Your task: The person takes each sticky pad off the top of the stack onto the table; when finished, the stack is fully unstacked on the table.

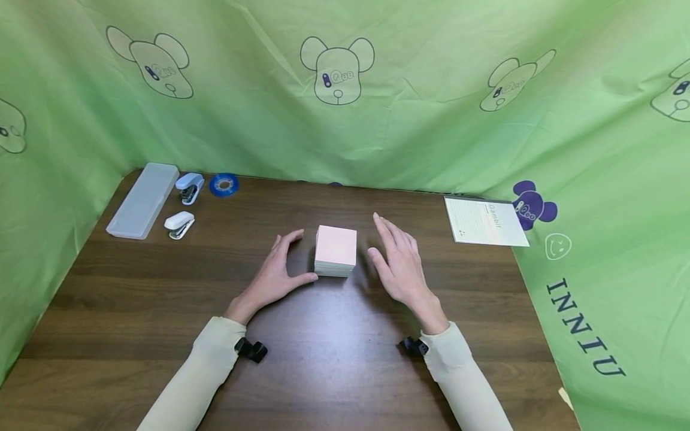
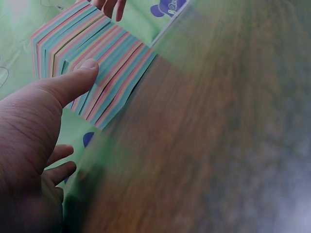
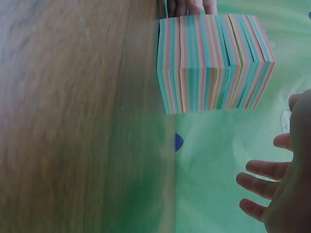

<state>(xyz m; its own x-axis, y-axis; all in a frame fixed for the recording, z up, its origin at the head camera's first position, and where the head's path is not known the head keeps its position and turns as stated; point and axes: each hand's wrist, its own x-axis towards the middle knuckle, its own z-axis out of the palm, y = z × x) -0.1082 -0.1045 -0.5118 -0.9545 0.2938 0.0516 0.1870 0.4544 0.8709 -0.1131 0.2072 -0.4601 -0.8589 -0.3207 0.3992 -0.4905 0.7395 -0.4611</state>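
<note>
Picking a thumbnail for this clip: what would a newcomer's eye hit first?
Probably the pink-topped paper block in the middle of the dark table, its sides striped in pastels in both wrist views, with the left hand and right hand flanking it. Next, the green curtain behind, printed with bear-like heads, then the bright blue tape roll at the table's back left.

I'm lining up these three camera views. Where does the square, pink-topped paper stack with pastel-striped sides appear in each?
Head: the paper stack is just below centre, between the left hand and right hand.
Left wrist: the paper stack is at upper left, partly behind the left thumb.
Right wrist: the paper stack is near the top, right of centre.
Shared landmark: the green printed cloth, visible in all three.
</note>
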